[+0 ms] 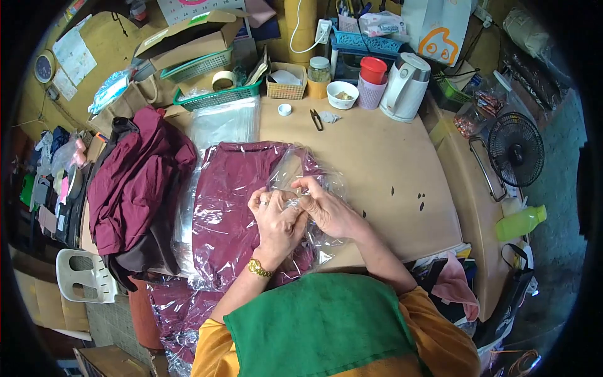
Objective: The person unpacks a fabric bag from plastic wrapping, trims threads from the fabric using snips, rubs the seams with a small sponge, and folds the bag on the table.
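The garment (229,188) lies flat on the bench (402,169) inside a clear bag (289,168), mostly to the left of the left hand (278,217). Left hand and right hand (331,210) meet above the bag's right portion, fingers closed on gathered film.

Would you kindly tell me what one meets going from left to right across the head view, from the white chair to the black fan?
White chair, heap of maroon cloth, plastic-wrapped maroon fabric, left hand, right hand, white kettle, black fan.
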A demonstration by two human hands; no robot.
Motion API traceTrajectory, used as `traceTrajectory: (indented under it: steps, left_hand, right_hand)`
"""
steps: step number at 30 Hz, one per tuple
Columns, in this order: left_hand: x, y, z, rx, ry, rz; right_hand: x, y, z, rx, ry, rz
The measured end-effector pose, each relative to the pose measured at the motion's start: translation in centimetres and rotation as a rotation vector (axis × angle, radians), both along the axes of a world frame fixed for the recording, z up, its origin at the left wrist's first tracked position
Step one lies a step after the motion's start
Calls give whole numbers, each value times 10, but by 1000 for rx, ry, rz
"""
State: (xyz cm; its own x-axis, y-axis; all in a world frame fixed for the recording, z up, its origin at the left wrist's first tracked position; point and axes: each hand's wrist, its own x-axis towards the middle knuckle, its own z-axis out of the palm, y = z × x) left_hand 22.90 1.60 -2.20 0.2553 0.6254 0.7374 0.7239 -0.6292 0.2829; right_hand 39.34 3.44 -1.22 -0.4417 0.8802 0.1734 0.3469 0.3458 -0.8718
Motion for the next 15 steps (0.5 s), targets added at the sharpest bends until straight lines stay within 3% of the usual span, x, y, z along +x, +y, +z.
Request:
traceTrajectory:
  steps: [3, 5, 9, 10, 12, 13, 15]
  left_hand:
    - [5, -2, 2, 19, -104, -19]
    - [7, -7, 4, 9, -104, -15]
    - [4, -11, -1, -34, -87, -36]
    - [4, -12, -1, -36, -88, -35]
    - [4, -15, 2, 19, -139, -61]
    - [3, -17, 3, 18, -141, -63]
    - [-2, -21, 6, -104, -253, -179]
  right_hand:
    - [2, 5, -3, 83, 66, 5]
    - [6, 7, 0, -292, 284, -58]
    - [14, 0, 15, -366, 415, -132]
    - [11, 1, 9, -368, 414, -132]
    - [7, 4, -8, -39, 505, -328]
    - [10, 5, -8, -40, 504, -330]
    - [17, 8, -4, -163, 876, -307]
